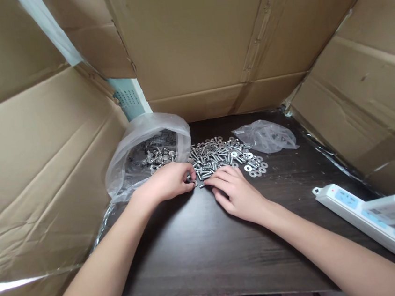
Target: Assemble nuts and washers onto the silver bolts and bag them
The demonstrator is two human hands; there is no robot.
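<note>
A heap of loose metal bolts (pixel 215 154) and flat washers lies on the dark tabletop, with both hands at its near edge. My left hand (pixel 173 181) is at the left of the heap, thumb and forefinger curled round a washer (pixel 194 183); the fingers partly hide it. My right hand (pixel 239 190) lies palm down at the heap's front, fingers stretched out and thumb apart. Its fingertips reach a single bolt (pixel 202 185) lying on the table. Behind my left hand, a clear plastic bag (pixel 149 125) gapes open, with more bolts (pixel 163 156) inside.
A second, crumpled clear bag (pixel 267 136) rests behind the heap to the right. Several washers (pixel 256 167) are spread at the heap's right edge. A white power strip (pixel 363 215) with a plug lies at right. Cardboard walls (pixel 200 39) enclose the dark table (pixel 194 252).
</note>
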